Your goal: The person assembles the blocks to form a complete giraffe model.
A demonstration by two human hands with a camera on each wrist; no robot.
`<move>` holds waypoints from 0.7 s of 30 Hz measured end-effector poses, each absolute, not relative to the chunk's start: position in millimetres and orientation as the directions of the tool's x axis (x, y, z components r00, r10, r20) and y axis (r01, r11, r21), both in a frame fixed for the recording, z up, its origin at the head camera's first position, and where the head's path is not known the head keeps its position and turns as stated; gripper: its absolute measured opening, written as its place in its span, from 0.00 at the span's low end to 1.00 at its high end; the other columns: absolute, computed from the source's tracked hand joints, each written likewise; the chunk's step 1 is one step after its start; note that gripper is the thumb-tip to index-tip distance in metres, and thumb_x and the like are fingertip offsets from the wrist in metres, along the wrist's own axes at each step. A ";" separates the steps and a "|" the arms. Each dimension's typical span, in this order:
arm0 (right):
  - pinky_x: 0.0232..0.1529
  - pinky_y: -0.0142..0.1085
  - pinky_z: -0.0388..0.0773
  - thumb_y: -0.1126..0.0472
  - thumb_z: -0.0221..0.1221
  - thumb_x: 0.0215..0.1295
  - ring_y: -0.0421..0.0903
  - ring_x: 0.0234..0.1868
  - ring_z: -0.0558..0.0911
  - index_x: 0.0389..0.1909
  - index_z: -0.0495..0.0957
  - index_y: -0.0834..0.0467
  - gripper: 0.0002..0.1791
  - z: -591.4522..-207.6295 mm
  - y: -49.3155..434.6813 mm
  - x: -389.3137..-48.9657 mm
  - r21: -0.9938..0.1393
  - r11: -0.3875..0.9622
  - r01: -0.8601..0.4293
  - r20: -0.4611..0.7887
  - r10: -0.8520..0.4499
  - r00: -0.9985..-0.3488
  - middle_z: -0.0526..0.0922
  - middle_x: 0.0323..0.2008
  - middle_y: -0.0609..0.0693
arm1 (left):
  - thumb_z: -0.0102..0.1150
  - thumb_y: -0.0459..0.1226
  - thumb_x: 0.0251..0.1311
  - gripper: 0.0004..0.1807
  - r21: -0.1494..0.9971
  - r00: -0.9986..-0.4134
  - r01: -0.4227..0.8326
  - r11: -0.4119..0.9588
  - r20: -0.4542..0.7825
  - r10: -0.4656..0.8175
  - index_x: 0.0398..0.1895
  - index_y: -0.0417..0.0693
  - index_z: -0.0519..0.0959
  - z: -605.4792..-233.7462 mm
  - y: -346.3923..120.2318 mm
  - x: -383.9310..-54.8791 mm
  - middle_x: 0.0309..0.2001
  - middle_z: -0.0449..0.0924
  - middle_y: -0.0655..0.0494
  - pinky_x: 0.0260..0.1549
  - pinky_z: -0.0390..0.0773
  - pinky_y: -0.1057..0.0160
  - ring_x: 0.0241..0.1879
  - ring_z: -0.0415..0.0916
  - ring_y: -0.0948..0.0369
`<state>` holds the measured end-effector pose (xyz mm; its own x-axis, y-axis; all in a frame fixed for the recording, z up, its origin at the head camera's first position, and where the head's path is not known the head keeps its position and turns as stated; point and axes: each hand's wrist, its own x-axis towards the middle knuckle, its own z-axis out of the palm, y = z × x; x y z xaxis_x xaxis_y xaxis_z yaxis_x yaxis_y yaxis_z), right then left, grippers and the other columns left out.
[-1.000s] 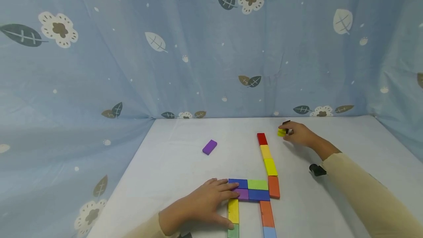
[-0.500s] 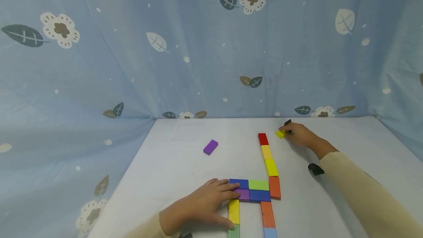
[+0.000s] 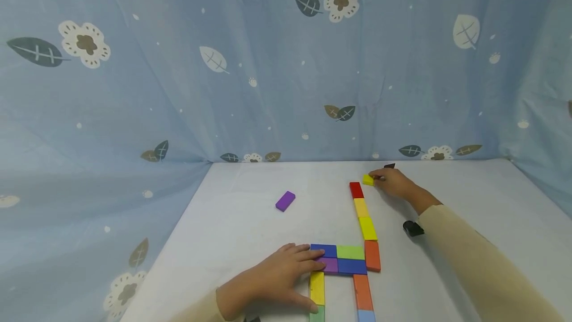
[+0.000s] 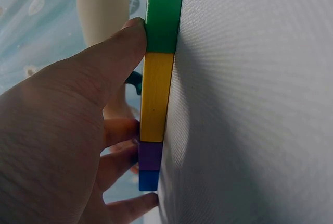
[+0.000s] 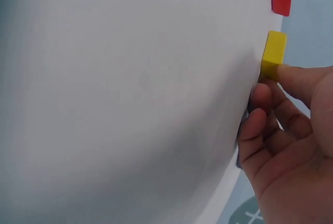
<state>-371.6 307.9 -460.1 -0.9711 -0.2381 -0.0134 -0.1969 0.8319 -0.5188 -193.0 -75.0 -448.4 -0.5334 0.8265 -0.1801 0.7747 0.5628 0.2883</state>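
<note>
My right hand point(image 3: 394, 183) pinches a yellow block point(image 5: 274, 52) between thumb and fingers, just beyond the end of a column of blocks. That column runs from a red block point(image 3: 356, 190) through two yellow ones to an orange-red block point(image 3: 372, 256). My left hand point(image 3: 279, 275) lies with fingers spread over the left side of the flat block layout. Its fingertips rest on a blue block point(image 3: 328, 251) and a purple block point(image 3: 329, 265), while the thumb touches a green block point(image 4: 164, 18). A yellow block point(image 4: 156, 96) shows between thumb and fingers in the left wrist view.
A loose purple block point(image 3: 285, 201) lies on the white tabletop point(image 3: 241, 188), left of the column. Light green point(image 3: 350, 252) and blue blocks point(image 3: 351, 266) complete the crossbar, with an orange block point(image 3: 363, 292) below it. A patterned blue curtain point(image 3: 268, 63) hangs behind the table.
My right hand has moved left with the yellow block, bringing it closer to the red block at the column's far end. The left hand has stayed in place on the layout.
</note>
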 end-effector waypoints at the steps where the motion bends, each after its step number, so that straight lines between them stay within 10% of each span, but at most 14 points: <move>1: 0.57 0.54 0.71 0.65 0.55 0.70 0.56 0.49 0.75 0.61 0.73 0.65 0.20 -459.6 306.0 -372.0 -0.519 0.833 -0.194 -0.015 -0.235 -0.972 0.79 0.51 0.61 | 0.41 0.77 0.49 0.46 0.287 -0.533 0.775 0.563 -0.180 0.827 0.72 0.76 0.59 -448.5 -75.1 -192.9 0.74 0.48 0.75 0.66 0.56 0.43 0.73 0.49 0.60; 21: 0.60 0.55 0.68 0.67 0.51 0.70 0.60 0.56 0.73 0.63 0.72 0.64 0.21 -456.9 278.1 -389.1 -0.535 0.834 -0.133 -0.009 -0.163 -0.987 0.76 0.56 0.64 | 0.43 0.77 0.48 0.46 0.312 -0.538 0.761 0.570 -0.190 0.822 0.72 0.76 0.59 -448.5 -75.0 -193.8 0.73 0.49 0.76 0.66 0.55 0.43 0.73 0.49 0.60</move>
<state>-389.1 278.1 -456.9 -0.9866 -0.1630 -0.0093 -0.1329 0.8343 -0.5350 -193.8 -75.0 -448.5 -0.5375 0.8215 -0.1901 0.7605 0.5697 0.3115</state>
